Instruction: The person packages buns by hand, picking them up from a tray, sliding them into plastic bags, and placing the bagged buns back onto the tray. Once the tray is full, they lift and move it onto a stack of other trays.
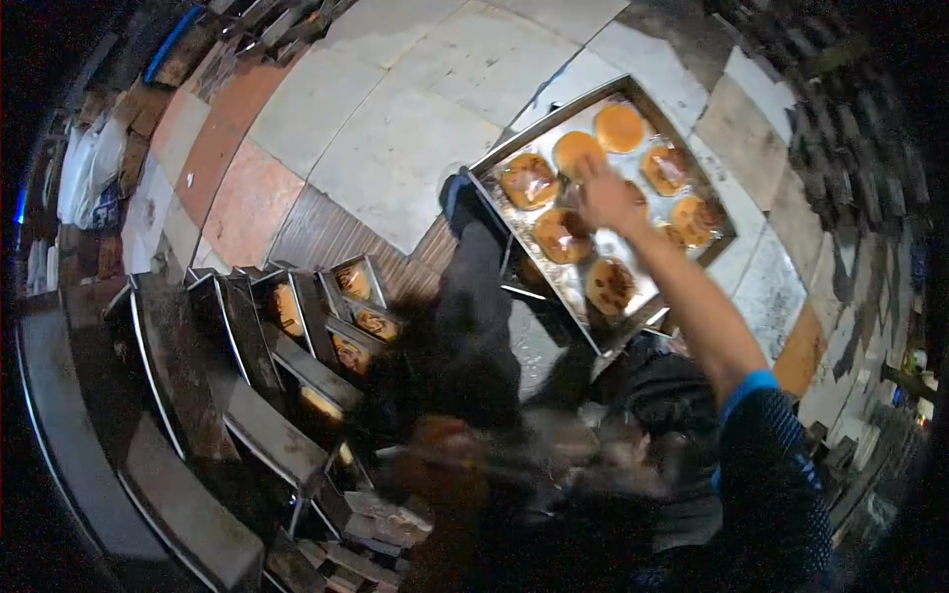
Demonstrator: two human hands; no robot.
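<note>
A square metal tray (727, 242) holds several round golden buns, some with dark toppings. My right hand (608, 201) reaches down over the middle of the tray, by a plain orange bun (579, 154); its fingers are blurred, and what they hold, if anything, cannot be made out. Low in the view, a dim, smeared shape (445, 445) looks like my left hand, its fingers not readable. A bun with a dark topping (531, 182) lies at the tray's left corner, and another (610, 286) near its lower edge.
Several metal loaf tins (287, 435) stand on the left, a few with baked goods inside. Tiled floor (386, 148) stretches behind the tray. A white plastic bag (91, 173) is at the far left. Dark stacked items line the right side.
</note>
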